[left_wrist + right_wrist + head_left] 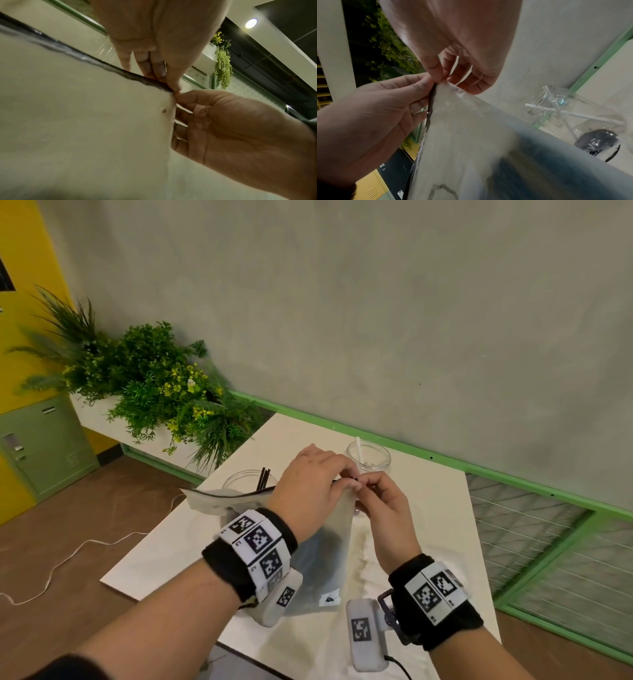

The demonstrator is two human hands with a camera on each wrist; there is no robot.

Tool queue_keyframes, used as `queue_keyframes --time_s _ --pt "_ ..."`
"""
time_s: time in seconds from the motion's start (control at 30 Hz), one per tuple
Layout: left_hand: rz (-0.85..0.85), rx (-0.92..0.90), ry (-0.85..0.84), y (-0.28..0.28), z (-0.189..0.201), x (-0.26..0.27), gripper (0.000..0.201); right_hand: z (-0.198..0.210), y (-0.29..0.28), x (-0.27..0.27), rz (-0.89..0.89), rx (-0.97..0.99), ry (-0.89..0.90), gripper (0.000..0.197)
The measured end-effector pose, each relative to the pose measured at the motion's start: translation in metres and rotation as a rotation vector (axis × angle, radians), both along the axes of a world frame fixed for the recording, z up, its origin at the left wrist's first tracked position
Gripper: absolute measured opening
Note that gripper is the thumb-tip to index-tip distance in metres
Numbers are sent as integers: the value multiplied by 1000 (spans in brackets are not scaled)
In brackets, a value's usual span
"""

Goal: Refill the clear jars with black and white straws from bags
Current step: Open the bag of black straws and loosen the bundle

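A frosted zip bag (329, 542) with dark straws showing faintly inside hangs upright over the white table (428, 525). Its black zip strip (96, 65) runs along the top edge. My left hand (349, 479) pinches the bag's top right corner from the left, and my right hand (363, 485) pinches the same corner from the right. Both pinches meet at the zip end in the wrist views, left hand (172, 86), right hand (442, 81). A clear jar (245, 479) holding black straws (263, 477) stands behind the bag. Another clear jar (369, 457) with a white straw (359, 448) stands farther right.
A pale crumpled bag or sheet (364, 563) lies on the table under my right wrist. A planter of green plants (147, 385) sits off the table's far left corner. A grey wall with a green rail (428, 457) runs close behind the jars. A white cable (68, 556) lies on the floor.
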State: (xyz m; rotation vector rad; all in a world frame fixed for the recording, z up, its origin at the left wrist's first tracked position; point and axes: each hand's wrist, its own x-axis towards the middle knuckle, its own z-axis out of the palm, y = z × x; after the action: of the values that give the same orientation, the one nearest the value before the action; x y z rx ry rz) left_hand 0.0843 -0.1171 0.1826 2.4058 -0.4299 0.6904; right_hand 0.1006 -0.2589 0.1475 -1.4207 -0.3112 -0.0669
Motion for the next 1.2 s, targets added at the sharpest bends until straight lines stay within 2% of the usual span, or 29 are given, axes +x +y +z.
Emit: queue_keyframes --time_s 0.17,0.27,0.37,0.47,0.67,0.77,0.87,0.93,1.0,1.1,1.2 --pt "29 -26 41 21 -4 -5 12 2 -5 4 -100 15 11 17" --pt "179 -11 62 70 -9 -16 8 0 -20 11 -173 65 22 20" --pt "351 51 122 119 -11 -36 10 -4 -31 14 -164 84 27 19" --pt "414 61 85 143 -11 -51 11 -6 -29 15 -125 99 34 22" --pt "458 35 58 149 -14 -63 14 -4 -17 16 -3 124 62 30" --pt "466 219 35 135 -10 -68 25 -1 -9 13 58 95 52 34" --pt "437 380 111 110 -6 -65 35 9 5 8 128 45 26 22" --pt "438 409 110 102 -5 -62 26 20 13 7 158 -34 -42 20" --pt "427 355 81 101 -5 -63 11 30 16 9 178 -109 -128 17" --pt "407 254 76 106 -4 -68 3 39 16 13 142 -200 -234 12" --pt "407 265 142 110 -6 -70 32 39 17 14 104 -289 -294 13"
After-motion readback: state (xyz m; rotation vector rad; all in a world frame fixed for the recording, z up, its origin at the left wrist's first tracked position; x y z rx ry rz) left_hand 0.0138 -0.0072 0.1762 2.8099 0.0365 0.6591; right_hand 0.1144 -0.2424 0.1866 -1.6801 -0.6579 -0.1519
